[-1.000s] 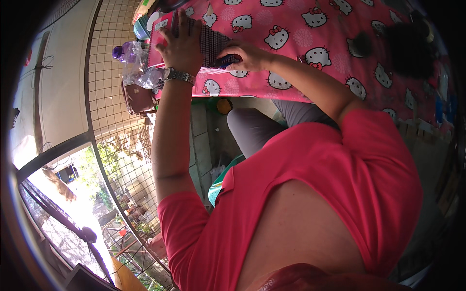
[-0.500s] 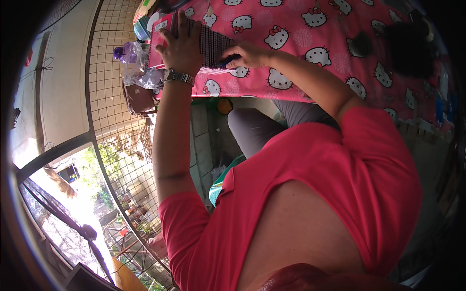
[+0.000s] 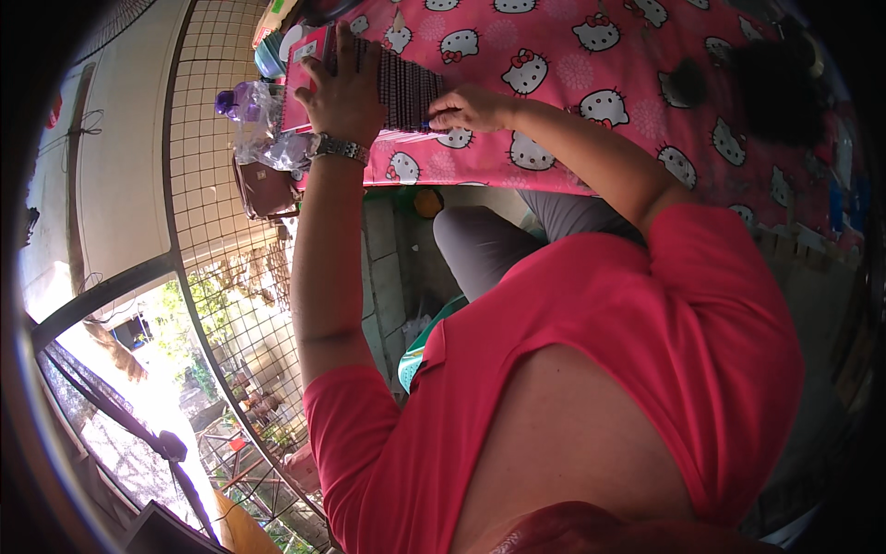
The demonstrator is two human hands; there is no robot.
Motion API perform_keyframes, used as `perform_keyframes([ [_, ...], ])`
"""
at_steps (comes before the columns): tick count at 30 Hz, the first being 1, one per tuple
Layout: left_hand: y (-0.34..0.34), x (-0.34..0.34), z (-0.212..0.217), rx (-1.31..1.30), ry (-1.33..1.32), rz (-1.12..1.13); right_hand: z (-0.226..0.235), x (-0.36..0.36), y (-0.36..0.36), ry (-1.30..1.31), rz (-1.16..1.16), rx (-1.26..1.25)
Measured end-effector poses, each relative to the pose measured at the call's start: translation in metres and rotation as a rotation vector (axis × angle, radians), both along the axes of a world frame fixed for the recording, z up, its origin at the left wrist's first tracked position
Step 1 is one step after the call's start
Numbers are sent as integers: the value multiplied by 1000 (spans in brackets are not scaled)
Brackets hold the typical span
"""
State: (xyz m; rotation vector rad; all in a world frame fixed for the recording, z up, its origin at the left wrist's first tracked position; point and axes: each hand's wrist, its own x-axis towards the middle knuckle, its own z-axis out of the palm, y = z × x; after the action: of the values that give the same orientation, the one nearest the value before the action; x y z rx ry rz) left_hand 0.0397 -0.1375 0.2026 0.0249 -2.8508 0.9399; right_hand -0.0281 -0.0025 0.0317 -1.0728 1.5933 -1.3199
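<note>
My left hand (image 3: 347, 97), with a metal watch on its wrist, lies with fingers spread on a spiral-bound notebook with a red-pink cover (image 3: 299, 103). To the right of that hand is a dark, ribbed surface (image 3: 406, 88), which looks like a row of notebook spirals. Pale page edges (image 3: 406, 136) show along its near side. My right hand (image 3: 466, 109) is at the right side of this ribbed part with its fingers curled in. A small bit of blue shows at those fingertips; what they hold is mostly hidden.
A pink tablecloth (image 3: 572, 88) with cat faces covers the table. Beside the notebook are a clear plastic bag (image 3: 263, 143), a purple object (image 3: 238, 102) and a brown bag (image 3: 263, 187). A wire mesh screen (image 3: 208, 148) stands at the left.
My right hand's fingers have shifted slightly at the ribbed edge, and less of the dark blue object at them shows. My left hand has stayed in place.
</note>
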Motion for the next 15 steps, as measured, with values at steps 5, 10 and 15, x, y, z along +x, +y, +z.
perform_keyframes([
  [5, 2, -1, 2, 1, -9, -7, -12, 2, 1, 295, -104, -174],
  [10, 0, 1, 0, 4, -8, -13, -15, 7, 4, 482, -178, -249],
  [15, -1, -1, -1, -15, 13, -33, -7, -5, -2, 59, 21, 62],
])
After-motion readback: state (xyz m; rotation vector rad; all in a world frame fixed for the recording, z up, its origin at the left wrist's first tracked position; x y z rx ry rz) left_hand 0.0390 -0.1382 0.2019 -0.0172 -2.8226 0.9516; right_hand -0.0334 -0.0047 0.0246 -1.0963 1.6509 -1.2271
